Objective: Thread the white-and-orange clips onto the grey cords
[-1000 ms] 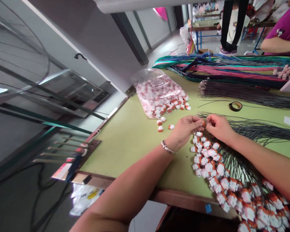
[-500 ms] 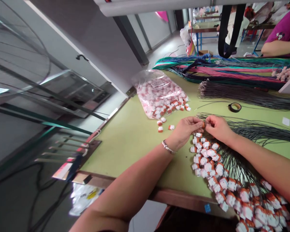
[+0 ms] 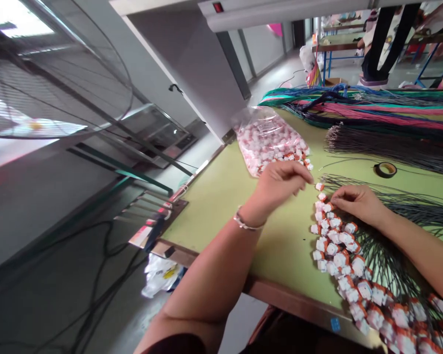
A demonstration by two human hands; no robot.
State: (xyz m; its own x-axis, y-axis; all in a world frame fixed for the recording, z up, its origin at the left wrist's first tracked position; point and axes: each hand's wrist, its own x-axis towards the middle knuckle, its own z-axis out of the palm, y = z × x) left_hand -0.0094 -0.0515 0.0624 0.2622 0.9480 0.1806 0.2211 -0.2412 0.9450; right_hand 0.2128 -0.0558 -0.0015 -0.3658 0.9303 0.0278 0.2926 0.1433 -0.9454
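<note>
My left hand [image 3: 280, 184] is raised over the table, left of the top of a long pile of small white-and-orange figures [image 3: 334, 236]. Its fingers are loosely bent and apart, slightly blurred, with nothing visible in them. My right hand [image 3: 358, 204] is closed in a pinch beside the upper part of the pile; whatever lies between its fingertips is too small to make out. One white-and-orange figure [image 3: 319, 187] lies at the top end, just right of my left fingertips. Thin black cords [image 3: 380, 255] run from the figures under my right forearm.
A clear plastic bag [image 3: 269, 135] of more figures lies behind my left hand. Black tape [image 3: 385, 170] sits right of it, near bundles of dark cords [image 3: 391, 150] and coloured cords [image 3: 372, 108]. A fan guard [image 3: 107, 98] stands at left; a lamp bar [image 3: 280, 12] hangs overhead.
My hands have come apart; the left has let go of the figure and lifted away to the left. A figure now lies at the pile's top. The view has shifted left.
</note>
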